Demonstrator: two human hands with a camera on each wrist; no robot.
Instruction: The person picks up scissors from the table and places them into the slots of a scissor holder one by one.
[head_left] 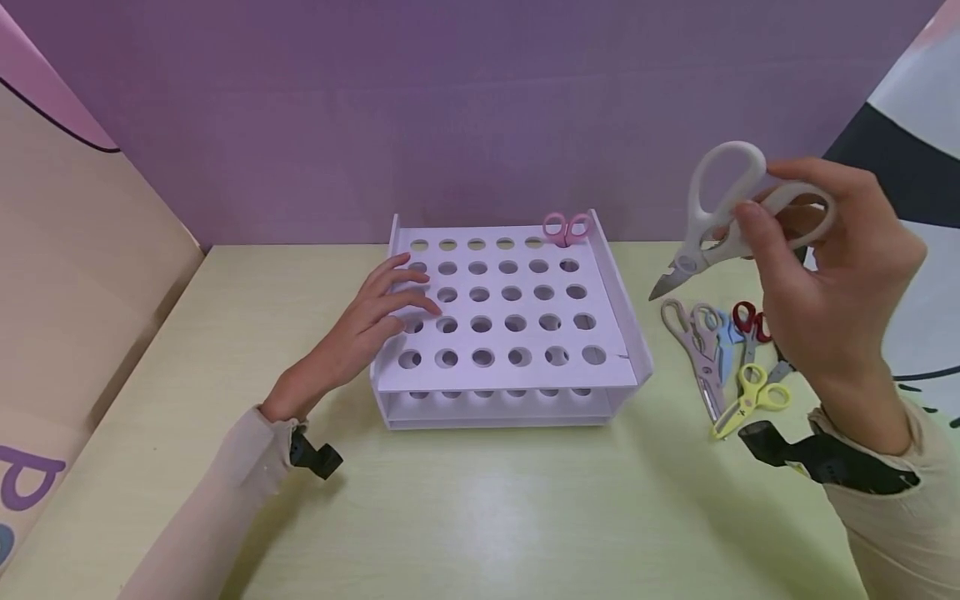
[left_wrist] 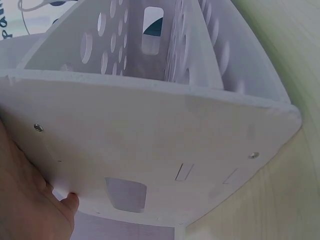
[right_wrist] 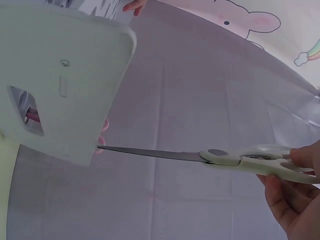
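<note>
In the head view, my right hand [head_left: 836,250] holds white-handled scissors [head_left: 705,237] by a handle loop, raised above the table to the right of the rack. Their short blades point down and left; the right wrist view shows the same scissors [right_wrist: 225,157] side-on. A white rack [head_left: 495,375] with rows of round holes stands in the middle. My left hand [head_left: 360,325] rests on its left edge, fingers spread loosely over the top. Pink scissors [head_left: 564,229] stand in the back right hole, loops up. From the left wrist, the rack's side panel [left_wrist: 145,120] fills the view.
On the table [head_left: 480,500], right of the rack, lie several scissors: a mauve pair [head_left: 701,354], a light blue pair [head_left: 725,342], a red-handled pair [head_left: 750,325] and a yellow pair [head_left: 750,400]. A purple wall [head_left: 480,108] rises behind the rack.
</note>
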